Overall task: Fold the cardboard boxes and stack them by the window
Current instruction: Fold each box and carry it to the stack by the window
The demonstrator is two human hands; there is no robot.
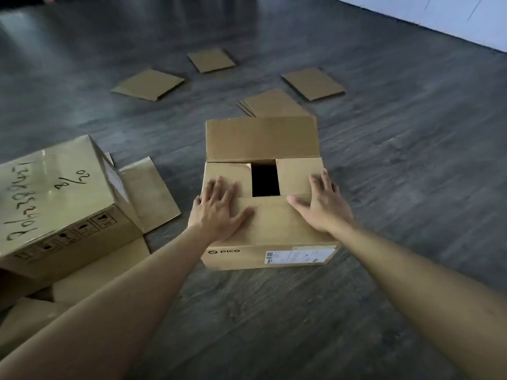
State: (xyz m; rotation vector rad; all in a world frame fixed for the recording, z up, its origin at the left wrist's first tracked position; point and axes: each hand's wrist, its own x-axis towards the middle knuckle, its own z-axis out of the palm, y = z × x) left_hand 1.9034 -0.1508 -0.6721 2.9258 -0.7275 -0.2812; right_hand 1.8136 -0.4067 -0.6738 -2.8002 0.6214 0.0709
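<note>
Item: PICO box (270,231), centre of frame on dark floor (384,174), near and side flaps down, far flap (262,138) upright. Left hand (218,208) and right hand (322,205) lie flat, fingers spread, pressing the flaps, gripping nothing. Also: four flat cardboard sheets (148,84) upper centre; larger marked box (57,198) at left.

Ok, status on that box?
Both hands, left and right, flat on box flaps. Far flap up. Nothing in the way.
</note>
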